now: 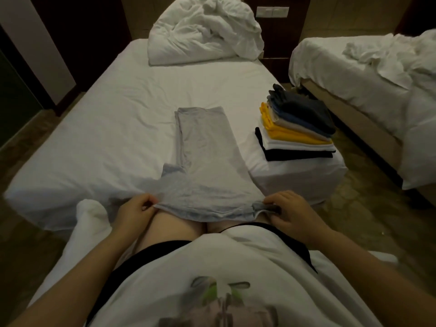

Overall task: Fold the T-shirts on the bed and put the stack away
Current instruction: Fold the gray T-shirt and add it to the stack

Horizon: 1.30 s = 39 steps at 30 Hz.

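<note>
A light grey T-shirt [207, 156] lies lengthwise on the white bed [113, 128], folded into a narrow strip, its near end hanging over the bed's edge above my knees. My left hand [134, 208] pinches the near left corner of that end. My right hand [290, 211] grips the near right corner. A stack of folded T-shirts [297, 131] in black, white, yellow, grey, blue and dark tones sits at the bed's near right corner, apart from the grey shirt.
A crumpled white duvet [203, 31] is heaped at the head of the bed. A second bed [377, 74] with rumpled white bedding stands to the right across a narrow patterned floor aisle [368, 199]. A white pillow [92, 223] leans by my left knee.
</note>
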Tool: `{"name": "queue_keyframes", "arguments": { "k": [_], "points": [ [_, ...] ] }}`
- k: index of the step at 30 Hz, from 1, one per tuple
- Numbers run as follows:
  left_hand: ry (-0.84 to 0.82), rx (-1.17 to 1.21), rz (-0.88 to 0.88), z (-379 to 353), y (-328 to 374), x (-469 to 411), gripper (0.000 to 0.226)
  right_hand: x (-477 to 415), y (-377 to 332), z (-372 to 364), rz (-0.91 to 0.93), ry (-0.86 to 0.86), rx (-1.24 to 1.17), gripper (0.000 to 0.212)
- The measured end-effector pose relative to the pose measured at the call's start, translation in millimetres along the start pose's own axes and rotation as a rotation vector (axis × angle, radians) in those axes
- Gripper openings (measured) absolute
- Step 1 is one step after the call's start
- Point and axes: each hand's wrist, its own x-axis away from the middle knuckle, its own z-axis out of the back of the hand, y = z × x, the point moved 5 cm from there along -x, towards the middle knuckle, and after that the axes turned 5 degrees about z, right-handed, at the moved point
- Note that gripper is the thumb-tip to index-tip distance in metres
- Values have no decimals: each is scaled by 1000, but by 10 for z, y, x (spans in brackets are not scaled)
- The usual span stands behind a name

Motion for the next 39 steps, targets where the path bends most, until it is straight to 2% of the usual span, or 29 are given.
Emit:
{"name": "queue_keyframes", "arguments": {
  "k": [3,7,11,16,19,24,28,32,35,39],
  "points": [
    [2,11,16,-23,-11,-23,16,-51,-171,46,22,-1,-103,42],
    [44,26,73,-12,-104,-24,7,-170,-336,-15,95,-70,-73,54],
    [65,146,130,-13,-144,-4,15,-264,-395,-85,137,-41,-47,39],
    [106,169,66,-25,-114,13,19,-236,-496,-71,155,-35,-36,32],
    [130,184,82,-17,-110,25,17,-238,-515,-57,166,-106,-18,31],
    [101,242,53,-54,-52,36,17,-610,-735,6,201,-191,-132,42],
    [70,270,23,-45,-34,5,15,-1023,-966,-333,120,-428,-136,57],
    [60,338,0,-20,-64,-16,34,-1194,-1180,-629,94,-597,-60,63],
    [41,345,-24,-9,-56,-11,31,-1142,-1231,-732,56,-634,-75,64],
    [11,302,-32,1,-24,-53,19,-1051,-1247,-791,46,-646,-75,77]
  ]
}}
